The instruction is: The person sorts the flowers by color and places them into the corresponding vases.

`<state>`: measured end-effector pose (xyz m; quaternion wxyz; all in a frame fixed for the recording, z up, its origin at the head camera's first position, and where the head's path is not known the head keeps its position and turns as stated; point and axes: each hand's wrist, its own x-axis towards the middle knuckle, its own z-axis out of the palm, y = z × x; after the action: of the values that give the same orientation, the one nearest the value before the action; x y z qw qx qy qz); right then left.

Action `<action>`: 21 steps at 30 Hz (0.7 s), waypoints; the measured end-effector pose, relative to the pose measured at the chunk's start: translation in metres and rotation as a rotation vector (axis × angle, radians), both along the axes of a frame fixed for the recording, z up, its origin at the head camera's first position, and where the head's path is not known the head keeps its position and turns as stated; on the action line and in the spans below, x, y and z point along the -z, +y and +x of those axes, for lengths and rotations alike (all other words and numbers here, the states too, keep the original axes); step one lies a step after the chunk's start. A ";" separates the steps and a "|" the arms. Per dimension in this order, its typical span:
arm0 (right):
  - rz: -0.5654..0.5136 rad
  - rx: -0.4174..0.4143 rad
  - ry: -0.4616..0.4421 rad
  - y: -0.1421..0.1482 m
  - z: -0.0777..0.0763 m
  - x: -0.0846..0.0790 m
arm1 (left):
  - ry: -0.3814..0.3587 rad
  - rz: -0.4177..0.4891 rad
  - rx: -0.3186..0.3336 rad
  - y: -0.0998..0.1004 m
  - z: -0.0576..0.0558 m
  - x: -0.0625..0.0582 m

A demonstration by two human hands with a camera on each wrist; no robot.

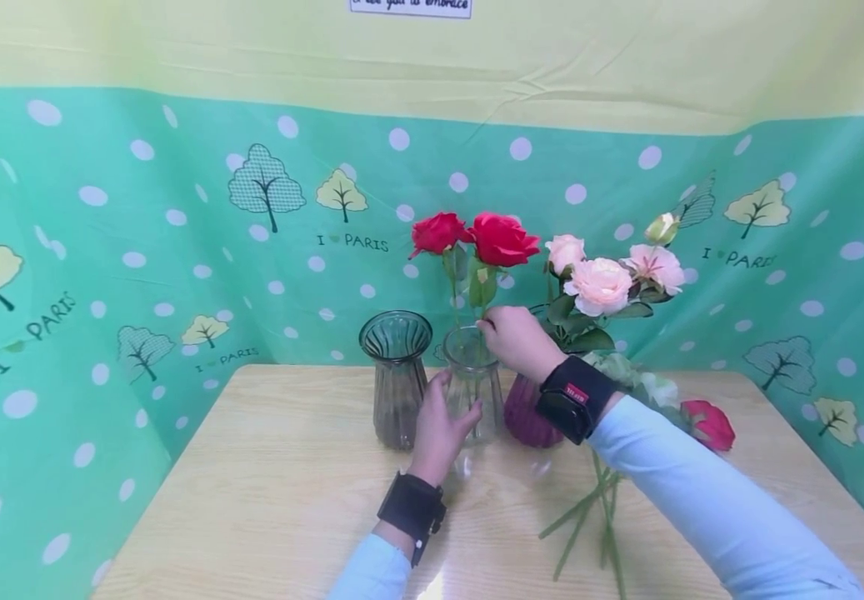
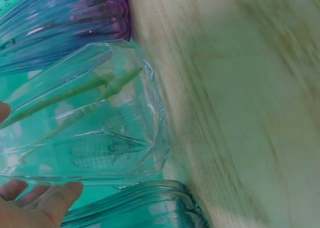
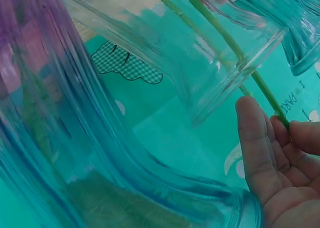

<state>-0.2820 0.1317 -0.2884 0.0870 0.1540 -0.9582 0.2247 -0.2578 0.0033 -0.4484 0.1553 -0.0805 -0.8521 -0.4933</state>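
A clear glass vase [image 1: 469,367] stands between a grey glass vase [image 1: 397,383] and a purple vase [image 1: 529,412]. My left hand [image 1: 441,429] holds the clear vase low down, thumb on one side and fingers [image 2: 60,200] on the other. Just above its rim, my right hand [image 1: 521,337] pinches the green stem [image 3: 267,93] of a red rose [image 1: 505,240] between thumb and fingers. Another red rose [image 1: 437,233] rises beside it. Inside the clear glass two stems [image 2: 75,90] slant down, their cut ends near the bottom.
Pink flowers [image 1: 602,286] with leaves fill the purple vase at the right. On the table [image 1: 274,500] lie more long-stemmed flowers, with a red bloom [image 1: 709,423], a pale bloom [image 1: 659,389] and several green stems [image 1: 604,517]. A patterned green cloth [image 1: 177,167] hangs behind.
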 end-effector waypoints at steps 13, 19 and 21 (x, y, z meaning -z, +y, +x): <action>0.084 0.040 -0.058 -0.015 -0.012 0.009 | -0.008 -0.009 -0.014 0.001 0.001 0.000; 0.051 0.072 -0.040 -0.017 -0.019 0.017 | 0.001 -0.019 -0.025 0.002 0.001 0.000; 0.031 0.087 -0.027 -0.018 -0.021 0.020 | 0.004 -0.017 -0.026 0.002 0.000 0.000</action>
<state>-0.3033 0.1140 -0.3080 0.0815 0.1104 -0.9685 0.2080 -0.2575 0.0055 -0.4486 0.1627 -0.0716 -0.8570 -0.4837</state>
